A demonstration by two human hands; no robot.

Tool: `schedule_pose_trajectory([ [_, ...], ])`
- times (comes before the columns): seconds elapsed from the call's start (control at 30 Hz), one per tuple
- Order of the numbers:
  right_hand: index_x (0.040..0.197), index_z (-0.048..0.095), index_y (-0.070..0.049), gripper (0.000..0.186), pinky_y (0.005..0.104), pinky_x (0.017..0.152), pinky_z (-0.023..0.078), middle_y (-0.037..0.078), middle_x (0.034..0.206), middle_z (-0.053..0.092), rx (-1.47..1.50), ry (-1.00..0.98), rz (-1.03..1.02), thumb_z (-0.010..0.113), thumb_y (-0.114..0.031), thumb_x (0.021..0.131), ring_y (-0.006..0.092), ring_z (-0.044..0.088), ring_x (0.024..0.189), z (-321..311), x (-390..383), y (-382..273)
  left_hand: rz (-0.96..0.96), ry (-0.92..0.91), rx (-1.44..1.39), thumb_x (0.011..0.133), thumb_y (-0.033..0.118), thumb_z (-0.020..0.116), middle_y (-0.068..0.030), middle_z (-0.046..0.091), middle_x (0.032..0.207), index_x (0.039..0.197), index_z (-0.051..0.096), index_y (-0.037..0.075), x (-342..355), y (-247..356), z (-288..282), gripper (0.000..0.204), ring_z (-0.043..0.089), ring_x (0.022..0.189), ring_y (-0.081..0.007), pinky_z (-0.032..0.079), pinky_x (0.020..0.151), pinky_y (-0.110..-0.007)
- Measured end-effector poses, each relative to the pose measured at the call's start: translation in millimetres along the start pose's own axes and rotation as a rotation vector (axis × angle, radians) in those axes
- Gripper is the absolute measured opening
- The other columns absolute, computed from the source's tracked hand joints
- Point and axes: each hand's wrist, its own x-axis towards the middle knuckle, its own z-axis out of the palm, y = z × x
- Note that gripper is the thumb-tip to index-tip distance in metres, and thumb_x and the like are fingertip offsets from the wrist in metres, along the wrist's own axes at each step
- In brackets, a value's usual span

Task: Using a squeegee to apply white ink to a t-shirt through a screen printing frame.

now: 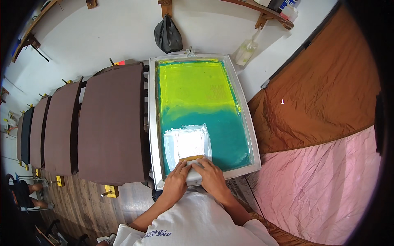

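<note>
A silkscreen frame point(253, 135) with a pale metal border lies in front of me. Its mesh is yellow-green at the far part and teal at the near part. Near its front edge, white ink point(191, 141) is spread in a rough square. My left hand point(176, 179) and my right hand point(210, 175) are side by side, fingers closed on a squeegee point(191, 158) with a tan edge. The squeegee touches the near side of the white ink. My fingers hide most of it.
To the left, several boards covered in brown cloth point(113, 123) stand in a row, with yellow clamps point(111, 191) below. A metal clamp point(190, 51) is at the frame's far edge. A black bag point(168, 35) hangs on the wall. Brown sheeting point(324, 90) and pink sheeting point(312, 184) cover the right side.
</note>
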Motion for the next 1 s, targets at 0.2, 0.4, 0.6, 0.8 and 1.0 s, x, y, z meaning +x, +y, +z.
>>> schedule_pose_trajectory([
  [0.2, 0.118, 0.064, -0.005, 0.040, 0.0426, 0.091, 0.052, 0.017, 0.126, 0.057, 0.000, 0.012, -0.012, 0.054, 0.003, 0.079, 0.0362, 0.054, 0.122, 2, -3, -1, -0.019, -0.039, 0.006, 0.069, -0.014, 0.057, -0.0253, 0.050, 0.137, 0.127, 0.053, -0.003, -3, 2, -3, 0.060, 0.047, 0.131, -0.0387, 0.041, 0.107, -0.044],
  [0.4, 0.120, 0.063, -0.004, 0.053, 0.0414, 0.100, 0.047, 0.017, 0.127, 0.056, 0.063, -0.033, 0.030, 0.058, 0.011, 0.070, 0.0346, 0.051, 0.125, 1, -7, -4, -0.001, -0.065, -0.001, 0.068, -0.014, 0.056, -0.0256, 0.050, 0.137, 0.129, 0.051, -0.002, -8, 0, -5, 0.062, 0.045, 0.132, -0.0396, 0.040, 0.108, -0.043],
  [0.6, 0.121, 0.062, -0.004, 0.053, 0.0414, 0.099, 0.047, 0.017, 0.128, 0.056, 0.040, -0.086, 0.046, 0.058, 0.011, 0.070, 0.0349, 0.051, 0.124, -7, -10, -11, 0.019, -0.113, -0.008, 0.068, -0.013, 0.056, -0.0267, 0.049, 0.137, 0.130, 0.050, -0.003, -12, 1, -8, 0.063, 0.046, 0.131, -0.0406, 0.040, 0.108, -0.043],
  [0.8, 0.122, 0.061, -0.003, 0.056, 0.0412, 0.099, 0.047, 0.017, 0.129, 0.054, 0.066, -0.126, 0.056, 0.061, 0.011, 0.068, 0.0351, 0.051, 0.124, -9, -14, -12, 0.018, -0.146, -0.025, 0.069, -0.012, 0.055, -0.0257, 0.050, 0.137, 0.130, 0.050, -0.003, -13, 3, -12, 0.062, 0.048, 0.129, -0.0396, 0.041, 0.107, -0.042],
  [1.0, 0.122, 0.060, -0.003, 0.056, 0.0413, 0.099, 0.047, 0.017, 0.130, 0.053, 0.073, -0.133, 0.078, 0.061, 0.011, 0.067, 0.0348, 0.049, 0.125, -14, -18, -18, 0.001, -0.186, 0.002, 0.070, -0.011, 0.055, -0.0255, 0.051, 0.136, 0.130, 0.050, -0.002, -13, 7, -15, 0.061, 0.049, 0.129, -0.0374, 0.042, 0.107, -0.041],
])
